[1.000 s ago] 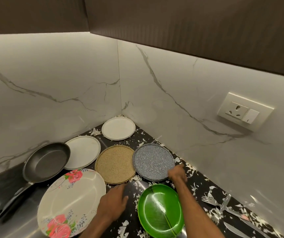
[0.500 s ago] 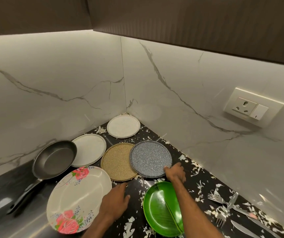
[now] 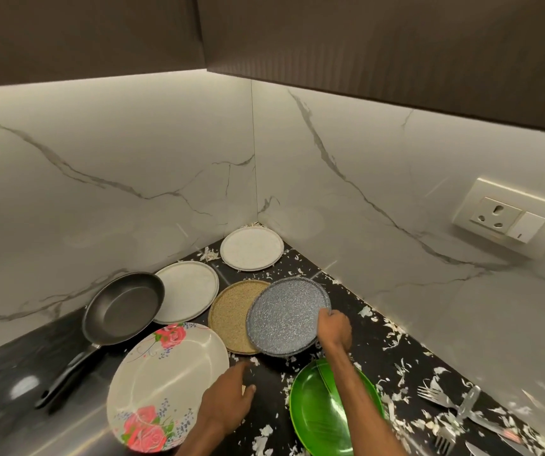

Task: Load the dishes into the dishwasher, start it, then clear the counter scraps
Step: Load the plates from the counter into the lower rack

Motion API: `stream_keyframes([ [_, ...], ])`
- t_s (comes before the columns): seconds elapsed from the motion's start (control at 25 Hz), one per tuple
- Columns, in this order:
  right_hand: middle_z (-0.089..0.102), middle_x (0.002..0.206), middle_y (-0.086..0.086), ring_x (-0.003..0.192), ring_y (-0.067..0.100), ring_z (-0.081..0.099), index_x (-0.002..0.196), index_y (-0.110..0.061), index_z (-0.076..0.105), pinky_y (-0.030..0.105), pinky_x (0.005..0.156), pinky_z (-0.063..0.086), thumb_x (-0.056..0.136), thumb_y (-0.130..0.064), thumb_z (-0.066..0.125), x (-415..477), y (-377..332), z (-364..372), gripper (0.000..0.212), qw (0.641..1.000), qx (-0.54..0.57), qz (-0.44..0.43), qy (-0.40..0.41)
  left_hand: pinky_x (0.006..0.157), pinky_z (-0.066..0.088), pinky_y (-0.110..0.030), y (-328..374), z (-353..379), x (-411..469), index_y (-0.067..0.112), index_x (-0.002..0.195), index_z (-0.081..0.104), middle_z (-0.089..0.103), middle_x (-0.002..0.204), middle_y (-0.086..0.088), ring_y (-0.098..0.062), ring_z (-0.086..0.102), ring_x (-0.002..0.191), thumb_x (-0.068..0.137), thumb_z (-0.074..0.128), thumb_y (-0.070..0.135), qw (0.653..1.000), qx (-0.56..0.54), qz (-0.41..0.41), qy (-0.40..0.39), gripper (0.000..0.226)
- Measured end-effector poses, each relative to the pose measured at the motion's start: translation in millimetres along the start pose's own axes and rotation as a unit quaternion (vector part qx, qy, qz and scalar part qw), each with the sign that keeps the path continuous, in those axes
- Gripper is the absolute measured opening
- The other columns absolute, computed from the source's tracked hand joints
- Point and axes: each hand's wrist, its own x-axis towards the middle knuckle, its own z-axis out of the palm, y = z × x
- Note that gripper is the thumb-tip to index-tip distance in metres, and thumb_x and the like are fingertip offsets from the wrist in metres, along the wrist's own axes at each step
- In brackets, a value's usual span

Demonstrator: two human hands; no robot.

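Head view, corner of a dark surface (image 3: pixel 7 373), noted left to right.

Frying pan (image 3: pixel 123 307) is far left with its handle toward the front. A white plate (image 3: pixel 187 291) sits just beside its rim and a flowered plate (image 3: pixel 166 386) lies in front. The left hand (image 3: pixel 228 403) is loose-fingered and holds nothing, between the flowered plate and the green plate (image 3: pixel 317 413). Whether it touches the surface cannot be told.

The tan plate (image 3: pixel 231 314) lies flat. A second white plate (image 3: pixel 251 247) sits in the back corner. The grey plate (image 3: pixel 286 315) is tilted, its left edge over the tan plate and its right rim gripped by the right hand (image 3: pixel 333 327). The dishwasher is not in view.

Judgement: the step in hand is lifting the grey plate for loading. A one-rim grip may let it swing, so the free left hand could take the opposite rim. Lift before drawing back, or it may drag the tan plate.

Room: walls stand close behind and to the right, so the free path is upward and toward the person. The right forearm passes over the green plate. Scraps (image 3: pixel 393 337) litter the right side, and forks (image 3: pixel 442 399) lie far right.
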Motion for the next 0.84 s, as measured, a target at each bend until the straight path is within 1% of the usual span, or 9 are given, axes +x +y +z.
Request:
stream_keyframes([
  [0.16,0.047,0.073,-0.003,0.054,0.005,0.038,0.101,-0.016,0.046,0.019,0.044,0.035,0.103,-0.024,0.047,-37.3,-2.6,2.2,0.008,0.986,0.131,-0.081,-0.058,0.094,0.043,-0.027,-5.0,-4.7,0.1,0.033,0.137,0.042,0.055,0.135,0.012,-0.010,0.053,0.123,0.096,0.050,0.045,1.000,-0.011,0.004,0.002,0.043],
  [0.24,0.056,0.076,-0.002,0.056,0.006,0.049,0.116,-0.019,0.045,0.020,0.049,0.043,0.103,-0.024,0.047,-60.3,4.5,-4.4,0.014,0.975,0.174,-0.116,-0.073,0.092,0.044,-0.028,-7.7,-9.9,0.3,0.033,0.134,0.045,0.058,0.129,0.013,-0.010,0.056,0.119,0.096,0.052,0.043,0.999,-0.044,0.009,0.013,0.039],
  [0.32,0.070,0.091,-0.005,0.077,0.007,0.066,0.120,-0.028,0.051,0.020,0.065,0.054,0.103,-0.023,0.050,-82.5,16.1,-15.8,0.018,0.953,0.271,-0.106,-0.084,0.090,0.048,-0.031,-10.0,-15.5,1.9,0.034,0.126,0.048,0.062,0.119,0.013,-0.010,0.062,0.109,0.096,0.056,0.042,0.992,-0.124,0.008,0.023,0.031],
  [0.44,0.072,0.095,-0.024,0.090,-0.004,0.069,0.113,-0.041,0.054,0.013,0.067,0.055,0.101,-0.020,0.053,-116.6,44.9,-37.0,0.024,0.923,0.375,-0.051,-0.062,0.095,0.051,-0.042,-11.2,-18.6,1.1,0.028,0.122,0.044,0.065,0.113,0.004,-0.014,0.066,0.103,0.097,0.059,0.037,0.954,-0.299,-0.011,-0.005,0.031],
  [0.52,0.071,0.109,-0.015,0.102,0.005,0.067,0.131,-0.034,0.050,0.029,0.086,0.058,0.098,-0.021,0.056,-138.2,68.1,-51.6,0.036,0.912,0.407,-0.020,-0.049,0.095,0.053,-0.046,-6.8,-18.0,-1.4,0.021,0.129,0.043,0.064,0.119,-0.001,-0.020,0.064,0.109,0.096,0.062,0.026,0.915,-0.398,-0.015,-0.061,0.038],
  [0.6,0.067,0.124,0.002,0.117,0.021,0.062,0.143,-0.020,0.045,0.051,0.107,0.046,0.093,-0.020,0.060,-166.7,97.2,-67.3,0.053,0.906,0.422,0.001,-0.031,0.091,0.056,-0.048,-2.2,-19.1,-8.8,0.015,0.127,0.051,0.067,0.118,-0.004,-0.026,0.065,0.110,0.095,0.064,0.014,0.891,-0.440,0.018,-0.110,0.035],
  [0.64,0.066,0.126,0.006,0.120,0.025,0.061,0.144,-0.016,0.044,0.055,0.109,0.041,0.090,-0.019,0.062,-183.7,111.6,-76.5,0.057,0.905,0.424,0.003,-0.025,0.088,0.057,-0.047,0.5,-20.8,-13.8,0.013,0.126,0.054,0.069,0.115,-0.006,-0.027,0.066,0.109,0.094,0.064,0.011,0.887,-0.441,0.042,-0.127,0.033],
  [0.72,0.068,0.124,0.011,0.117,0.027,0.063,0.140,-0.015,0.047,0.053,0.108,0.043,0.086,-0.016,0.069,-229.1,140.7,-97.2,0.059,0.912,0.409,-0.004,-0.024,0.082,0.059,-0.045,6.6,-25.5,-28.2,0.008,0.124,0.057,0.071,0.112,-0.007,-0.028,0.067,0.106,0.094,0.063,0.008,0.885,-0.425,0.091,-0.166,0.031],
  [0.84,0.072,0.115,0.011,0.112,0.029,0.066,0.121,-0.016,0.066,0.045,0.099,0.050,0.082,-0.018,0.076,-314.0,176.0,-117.6,0.040,0.927,0.374,-0.021,0.019,0.080,0.058,-0.037,18.9,-30.5,-61.1,0.005,0.116,0.062,0.073,0.103,-0.007,-0.024,0.069,0.098,0.093,0.062,0.000,0.868,-0.397,0.173,-0.242,0.024],
])
